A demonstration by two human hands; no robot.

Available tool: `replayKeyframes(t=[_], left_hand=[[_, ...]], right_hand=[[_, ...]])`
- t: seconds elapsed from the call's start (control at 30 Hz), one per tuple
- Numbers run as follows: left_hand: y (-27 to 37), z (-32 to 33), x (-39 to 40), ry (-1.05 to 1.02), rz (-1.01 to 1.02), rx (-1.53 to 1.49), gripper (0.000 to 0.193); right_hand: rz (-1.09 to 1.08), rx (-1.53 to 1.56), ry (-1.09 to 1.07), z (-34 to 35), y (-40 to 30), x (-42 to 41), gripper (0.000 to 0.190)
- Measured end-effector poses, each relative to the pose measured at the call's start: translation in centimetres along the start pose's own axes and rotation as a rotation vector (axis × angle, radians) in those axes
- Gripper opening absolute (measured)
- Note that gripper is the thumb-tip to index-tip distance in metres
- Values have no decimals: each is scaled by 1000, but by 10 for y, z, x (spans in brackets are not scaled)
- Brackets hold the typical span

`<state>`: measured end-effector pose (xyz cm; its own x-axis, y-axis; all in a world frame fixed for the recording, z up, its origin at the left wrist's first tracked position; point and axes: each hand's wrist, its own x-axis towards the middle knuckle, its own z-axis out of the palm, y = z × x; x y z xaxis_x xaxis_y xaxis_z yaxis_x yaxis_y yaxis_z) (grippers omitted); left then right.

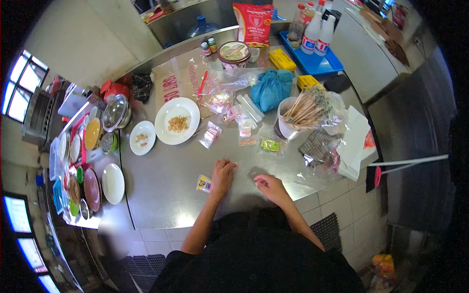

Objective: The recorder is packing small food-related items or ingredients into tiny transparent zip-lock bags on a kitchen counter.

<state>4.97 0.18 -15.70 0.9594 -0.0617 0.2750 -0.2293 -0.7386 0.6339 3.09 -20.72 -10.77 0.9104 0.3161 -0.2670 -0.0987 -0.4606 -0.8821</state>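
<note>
My left hand [221, 177] rests low over the steel table, its fingers bent together. A faint, see-through scrap [236, 167] shows at its fingertips; whether it is gripped is unclear. Partly under that wrist lies a small packet of zip bags [203, 183] with yellow and blue print. To the right, my right hand [272, 187] hovers with curled fingers, and I cannot see anything in them. Beyond the hands lie a green packet in a clear bag [270, 145], a clear bag with pinkish packets [210, 134] and a small zip bag with white contents [245, 128].
A large white plate [161, 124] and a smaller one [132, 141] hold brownish bits. A white tub [288, 126] of thin sticks, a blue plastic bag [271, 89], a blue tray [335, 65] with bottles and a lidded tub [234, 53] stand farther back. Dishes [113, 183] crowd the left.
</note>
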Motion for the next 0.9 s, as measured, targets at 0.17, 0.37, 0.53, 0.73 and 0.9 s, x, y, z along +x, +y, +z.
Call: replayKeyframes(t=[0.17, 0.37, 0.53, 0.73, 0.9], left_hand=[[25, -19, -5, 3, -504, -598, 17], [60, -49, -11, -59, -629, -1028, 29], [71, -54, -13, -90, -535, -974, 29], [72, -62, -14, -52, -578, -1008, 30], [67, -63, -15, 37, -610, -971, 29]], right_hand=[[52, 136, -48, 19, -9, -5, 20], [-63, 318, 85, 24, -37, 0, 18], [-100, 314, 102, 24, -51, 4, 12], [-55, 398, 97, 22, -41, 4, 7], [-32, 548, 133, 20, -36, 7, 7]])
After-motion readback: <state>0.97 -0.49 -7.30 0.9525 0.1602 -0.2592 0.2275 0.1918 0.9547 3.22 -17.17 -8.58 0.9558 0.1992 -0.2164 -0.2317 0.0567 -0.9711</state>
